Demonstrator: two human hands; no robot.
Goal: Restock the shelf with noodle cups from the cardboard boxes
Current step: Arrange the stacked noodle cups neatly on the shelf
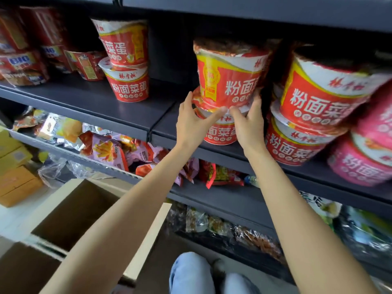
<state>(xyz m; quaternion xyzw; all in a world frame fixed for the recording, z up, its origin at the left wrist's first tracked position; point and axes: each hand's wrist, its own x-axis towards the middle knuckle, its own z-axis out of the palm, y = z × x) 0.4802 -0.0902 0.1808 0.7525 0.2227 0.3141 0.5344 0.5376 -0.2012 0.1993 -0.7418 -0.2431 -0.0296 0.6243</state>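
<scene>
Beside the hands (222, 122), red cup stacks (314, 115) crowding right.

The pink cups (369, 145) are cut off at the right edge, and the left hand (192, 122) hides part of the lower red cup (220, 132).

- Left hand (192, 122) and right hand (249, 122) both cup the base of a red noodle cup (229, 75) stacked on a lower red cup (220, 130) at the dark shelf (118, 107) edge.
- At 3 o'clock of that stack, another red two-cup stack (314, 115), tilted; pink cups (367, 149) beyond it.
- At 9 o'clock, a further red stack (127, 62) stands well apart.
- At 7 o'clock, an open cardboard box (70, 211) on the floor.
- Snack bags (110, 149) fill the shelf below.
</scene>
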